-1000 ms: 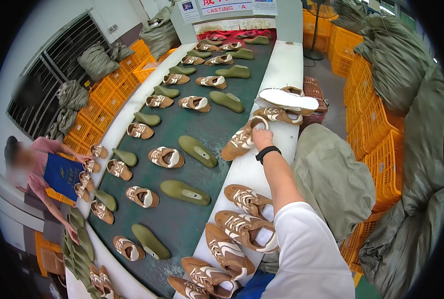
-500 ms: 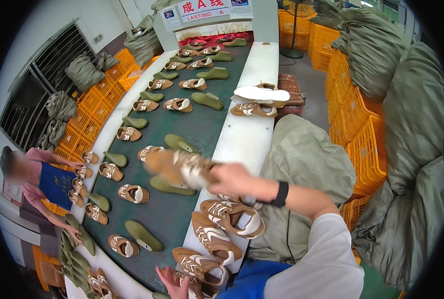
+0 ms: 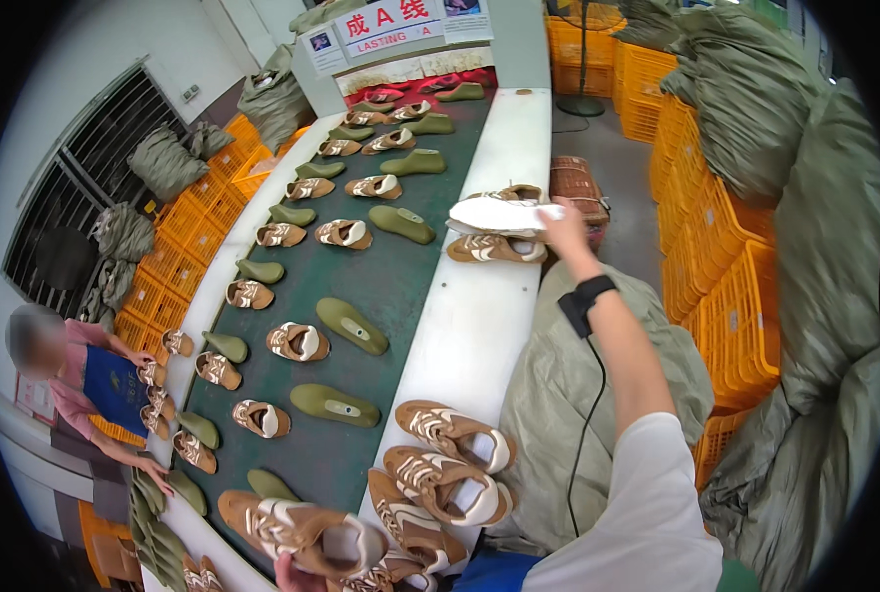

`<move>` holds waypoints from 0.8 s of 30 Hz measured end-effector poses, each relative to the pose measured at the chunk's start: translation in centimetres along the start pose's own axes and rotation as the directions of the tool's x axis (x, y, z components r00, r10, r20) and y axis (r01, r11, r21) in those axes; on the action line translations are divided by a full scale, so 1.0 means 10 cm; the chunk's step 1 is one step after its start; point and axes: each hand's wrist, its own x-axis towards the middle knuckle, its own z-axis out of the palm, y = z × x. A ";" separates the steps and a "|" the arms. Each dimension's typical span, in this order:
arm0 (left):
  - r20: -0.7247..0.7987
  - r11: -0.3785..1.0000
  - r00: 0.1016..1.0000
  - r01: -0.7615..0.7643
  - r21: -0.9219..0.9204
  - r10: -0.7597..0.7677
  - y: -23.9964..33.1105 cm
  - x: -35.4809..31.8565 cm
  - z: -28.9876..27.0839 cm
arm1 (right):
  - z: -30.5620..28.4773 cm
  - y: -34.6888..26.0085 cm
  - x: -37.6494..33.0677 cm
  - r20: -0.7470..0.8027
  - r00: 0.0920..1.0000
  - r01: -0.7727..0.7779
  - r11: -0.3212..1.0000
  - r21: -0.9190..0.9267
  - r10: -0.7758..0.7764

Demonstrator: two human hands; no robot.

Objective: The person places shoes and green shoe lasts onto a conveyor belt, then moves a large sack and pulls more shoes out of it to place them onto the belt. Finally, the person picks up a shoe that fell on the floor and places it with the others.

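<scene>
My right hand [image 3: 564, 233] reaches far out and closes on the end of a white sole-shaped piece [image 3: 499, 214]. That piece lies across brown sneakers on the white ledge; one brown sneaker [image 3: 497, 249] shows in front of it. At the lower edge my left hand [image 3: 290, 574] grips a brown sneaker with white stripes [image 3: 297, 533], which looks raised over the belt and hides most of the fingers. Several like sneakers [image 3: 450, 483] stand on the near ledge to its right. Green shoe lasts [image 3: 336, 406] and brown sneakers [image 3: 298, 341] lie in rows on the green belt [image 3: 400, 286].
A white ledge [image 3: 464, 326] runs along the belt's right side. A grey-green sack [image 3: 598, 375] bulges against it, with orange crates [image 3: 736, 316] beyond. A black cord [image 3: 586, 444] hangs from my right wristband. Across the belt, a co-worker in a blue apron [image 3: 114, 385] handles sneakers and lasts.
My right hand, earlier carrying a brown sneaker above the belt, has moved away to the white piece without it. My left hand, open before, now has a brown sneaker. The view has shifted slightly.
</scene>
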 end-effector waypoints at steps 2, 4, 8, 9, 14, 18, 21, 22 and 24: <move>-0.135 0.998 0.990 -0.043 -0.053 0.035 0.06 -0.07 -0.15 | 0.13 0.95 0.50 -0.048 0.976 -0.209 0.973 0.093 0.214; -0.131 0.983 0.991 -0.053 -0.178 0.030 0.13 -0.21 -0.42 | 0.29 1.06 0.45 -0.005 0.932 -0.341 0.882 0.325 0.362; -0.292 0.963 0.949 -0.180 -0.201 0.117 0.19 -0.46 -0.59 | 0.33 0.69 0.21 0.255 0.681 -0.723 0.576 0.382 0.686; -0.303 0.957 0.945 -0.193 -0.218 0.122 0.16 -0.48 -0.75 | 0.39 0.71 0.18 0.264 0.685 -0.721 0.581 0.377 0.679; -0.301 0.951 0.951 -0.158 -0.266 0.074 0.08 -0.64 -1.19 | 0.34 0.73 0.12 0.432 0.780 -0.621 0.472 0.626 0.453; -0.290 0.968 0.943 -0.208 -0.138 0.162 0.04 -0.69 -1.30 | -0.09 0.61 0.17 0.503 0.813 -0.577 0.298 0.760 0.293; -0.305 0.970 0.941 -0.198 -0.139 0.148 0.08 -0.73 -1.24 | -0.78 0.18 0.08 0.398 0.902 -0.426 0.194 0.884 0.168; -0.314 0.970 0.938 -0.198 -0.142 0.145 0.06 -0.77 -1.25 | -0.94 -0.02 -0.06 0.382 0.918 -0.393 0.117 0.912 0.107; -0.263 0.946 0.951 -0.227 -0.231 0.164 0.00 -0.80 -1.30 | -1.24 -0.56 -0.57 0.397 0.917 -0.396 0.030 0.918 -0.028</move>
